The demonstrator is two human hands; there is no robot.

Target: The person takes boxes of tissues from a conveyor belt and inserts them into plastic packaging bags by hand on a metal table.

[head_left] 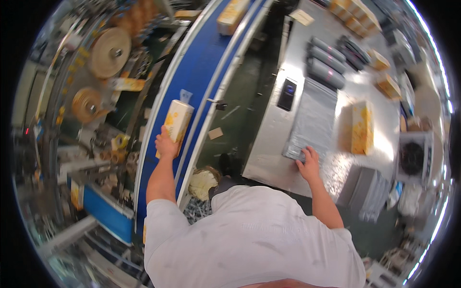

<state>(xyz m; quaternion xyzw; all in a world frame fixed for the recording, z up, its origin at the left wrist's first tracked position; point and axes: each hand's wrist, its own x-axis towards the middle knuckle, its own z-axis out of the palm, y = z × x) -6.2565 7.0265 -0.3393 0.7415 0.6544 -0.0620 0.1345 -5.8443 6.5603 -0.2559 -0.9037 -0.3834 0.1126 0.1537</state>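
Left hand [166, 145] grasps the near end of the yellow-and-white carton [179, 116] on the blue conveyor belt [204, 60]; press evenly, without denting; right hand [310, 165], fingers spread, should only lightly steady the grey plastic bags [315, 117] on the worktop [269, 161]

This looks like a packing area in a factory or workshop. A blue conveyor belt [192, 67] carries matching yellow-and-white cartons [178, 115] beside machinery with large rolls [110, 53], and a metal table [266, 161] holds flat grey plastic bags [314, 115].
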